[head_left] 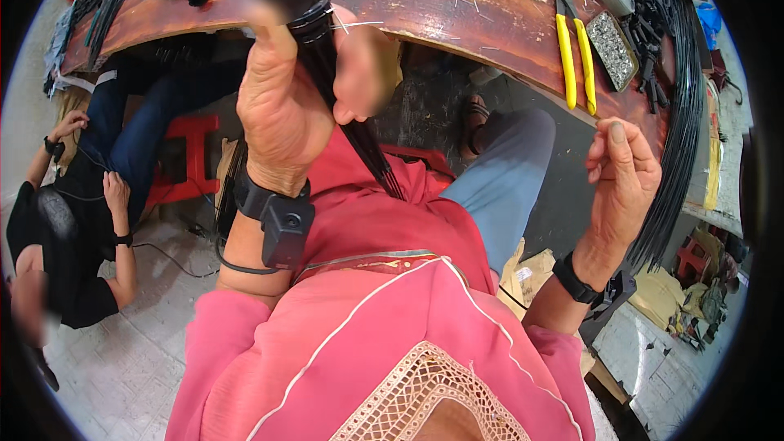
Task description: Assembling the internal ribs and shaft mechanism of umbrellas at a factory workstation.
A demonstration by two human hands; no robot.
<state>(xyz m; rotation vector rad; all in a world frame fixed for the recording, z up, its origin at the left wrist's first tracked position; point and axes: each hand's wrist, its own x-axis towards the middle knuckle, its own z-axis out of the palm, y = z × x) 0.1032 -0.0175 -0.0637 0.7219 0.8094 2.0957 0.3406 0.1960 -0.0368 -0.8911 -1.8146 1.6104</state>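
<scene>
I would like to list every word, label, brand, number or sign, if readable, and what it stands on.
No text can be read.
Black bundle: no lettering visible.
Pliers: no lettering visible.
Left wrist box: any marks too small.
Pale patch on brown paper: any print is too small to read.

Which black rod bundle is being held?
The black bundle in the left hand, its lower ends over the red cloth. The right-edge bundle and upper-left bundle, both at the table, are in no hand.
</scene>
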